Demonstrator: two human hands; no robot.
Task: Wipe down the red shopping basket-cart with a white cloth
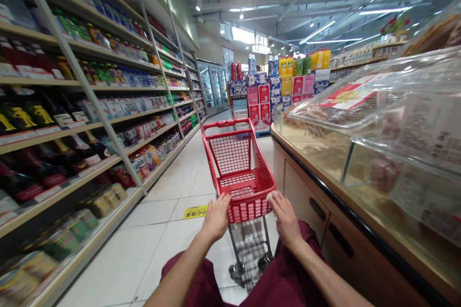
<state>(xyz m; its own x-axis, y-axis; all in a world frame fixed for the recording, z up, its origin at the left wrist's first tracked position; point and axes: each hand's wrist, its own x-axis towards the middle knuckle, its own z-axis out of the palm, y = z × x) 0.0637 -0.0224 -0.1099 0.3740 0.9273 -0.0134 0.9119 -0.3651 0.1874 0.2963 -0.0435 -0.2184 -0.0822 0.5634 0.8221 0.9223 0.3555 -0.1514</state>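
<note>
My left hand (217,217) and right hand (286,218) curl round near corners of a red latticed plastic cart (249,210), probably for even control.

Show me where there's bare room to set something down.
Bare room shows in the red cart, between its mesh walls, and on floor tiles between cart and bottle shelves. Those shelves and the counter opposite look crowded.

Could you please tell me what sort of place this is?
Probably a supermarket: long shelves hold many bottles and cans, a red shopping cart stands in the aisle, and glass-door coolers show farther back.
</note>
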